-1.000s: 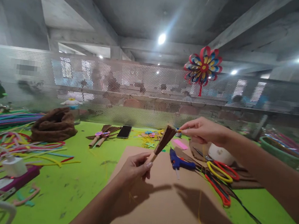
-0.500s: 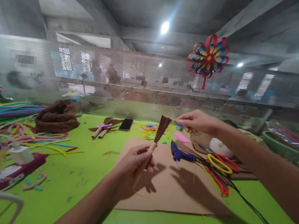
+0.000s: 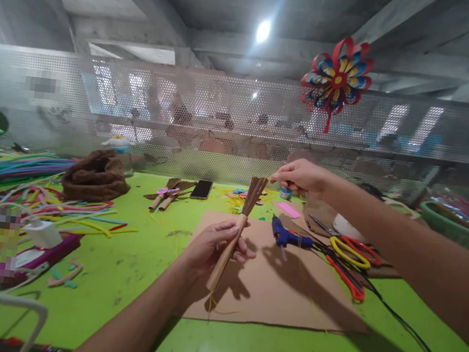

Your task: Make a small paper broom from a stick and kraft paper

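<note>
A small brown paper broom (image 3: 228, 251) is in my left hand (image 3: 216, 244), its rolled handle slanting down and its fringed end up. Thin yellow string hangs from the handle's lower tip. My right hand (image 3: 300, 175) is closed in a pinch just right of the fringe; what the fingertips hold is too small to make out. Beneath the hands lies a brown cardboard sheet (image 3: 280, 294). A blue glue gun (image 3: 289, 236) rests on its upper right part.
Scissors with yellow and red handles (image 3: 350, 251) and an orange-handled tool (image 3: 347, 279) lie right, by a black cable. Finished-looking brooms (image 3: 168, 194) and a phone (image 3: 201, 190) are at the back. Pipe cleaners (image 3: 10, 170) and a power strip (image 3: 41, 258) are left.
The broom handle has tilted and shows more fully, with its string end now visible. My left hand's fingers have loosened around it. The view has shifted slightly.
</note>
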`<state>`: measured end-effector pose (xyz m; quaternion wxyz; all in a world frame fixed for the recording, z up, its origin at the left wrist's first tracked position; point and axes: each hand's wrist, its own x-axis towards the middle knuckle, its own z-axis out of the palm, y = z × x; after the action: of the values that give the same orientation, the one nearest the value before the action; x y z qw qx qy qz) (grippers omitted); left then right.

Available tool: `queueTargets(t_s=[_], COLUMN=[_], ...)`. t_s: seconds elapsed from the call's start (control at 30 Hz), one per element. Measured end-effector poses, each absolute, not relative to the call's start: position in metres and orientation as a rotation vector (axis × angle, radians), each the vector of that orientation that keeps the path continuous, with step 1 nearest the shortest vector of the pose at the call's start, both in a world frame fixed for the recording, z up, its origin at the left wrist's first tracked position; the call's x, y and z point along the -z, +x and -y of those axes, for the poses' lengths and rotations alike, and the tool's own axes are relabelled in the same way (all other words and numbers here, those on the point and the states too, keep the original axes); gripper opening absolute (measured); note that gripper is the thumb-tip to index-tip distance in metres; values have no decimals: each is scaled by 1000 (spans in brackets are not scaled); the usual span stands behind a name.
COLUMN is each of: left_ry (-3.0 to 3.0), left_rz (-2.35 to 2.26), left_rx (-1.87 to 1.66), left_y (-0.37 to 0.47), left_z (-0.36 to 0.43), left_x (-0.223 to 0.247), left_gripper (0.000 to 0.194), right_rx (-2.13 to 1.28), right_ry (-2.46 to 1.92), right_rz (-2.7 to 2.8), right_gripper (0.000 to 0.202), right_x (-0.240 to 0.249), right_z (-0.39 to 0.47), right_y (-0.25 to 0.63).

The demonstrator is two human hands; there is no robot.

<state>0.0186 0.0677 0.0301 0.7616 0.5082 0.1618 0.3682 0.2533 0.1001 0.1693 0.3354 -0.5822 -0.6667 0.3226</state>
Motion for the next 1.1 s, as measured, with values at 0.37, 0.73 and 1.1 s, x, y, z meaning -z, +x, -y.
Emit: queueTargets(t_s=[0.37,0.73,1.1], left_ry=[1143,1133,1118], left_rz=[-520,-517,-520], left_rx=[-864,-843,-870], left_y=[22,20,22], left_z=[-66,-67,-68], left_x=[-29,-30,-29], left_gripper=[35,30,33], right_rx=[-807,-917,-819], right_ry=[-1415,-1559,-1492], right_rz=[1700,1746,1663], right_gripper=[15,26,20], right_x=[-166,-167,-168], right_z=[-105,-103,-107], right_y=[253,249,245])
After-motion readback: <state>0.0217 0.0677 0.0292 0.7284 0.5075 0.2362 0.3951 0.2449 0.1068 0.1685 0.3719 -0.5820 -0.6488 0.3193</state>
